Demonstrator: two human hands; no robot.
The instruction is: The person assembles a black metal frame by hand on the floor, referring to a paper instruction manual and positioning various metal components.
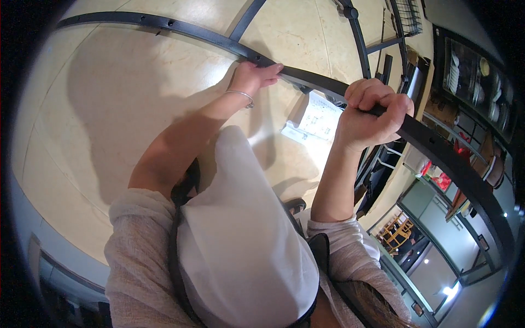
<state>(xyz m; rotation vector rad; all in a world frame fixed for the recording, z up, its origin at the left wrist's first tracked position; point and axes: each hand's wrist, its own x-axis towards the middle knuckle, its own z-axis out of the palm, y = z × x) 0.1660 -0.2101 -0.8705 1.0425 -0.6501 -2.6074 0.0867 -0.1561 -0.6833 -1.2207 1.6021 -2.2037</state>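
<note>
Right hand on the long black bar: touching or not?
Touching. The head view shows the right hand wrapped around the long black bar, fingers curled over it with no gap.

I see the pale floor (pixel 290 33) brightly and warmly lit, with white glare beside the printed sheet (pixel 319 117) and a smaller bright patch beneath the long black bar (pixel 202 35). A broad, soft-edged shadow (pixel 117 104) spreads toward the floor's left edge. Past its right edge it's dimmer, though one white light (pixel 450 291) flares hard. The fisheye view curves the bar strongly, and the corners sink into black.
</note>
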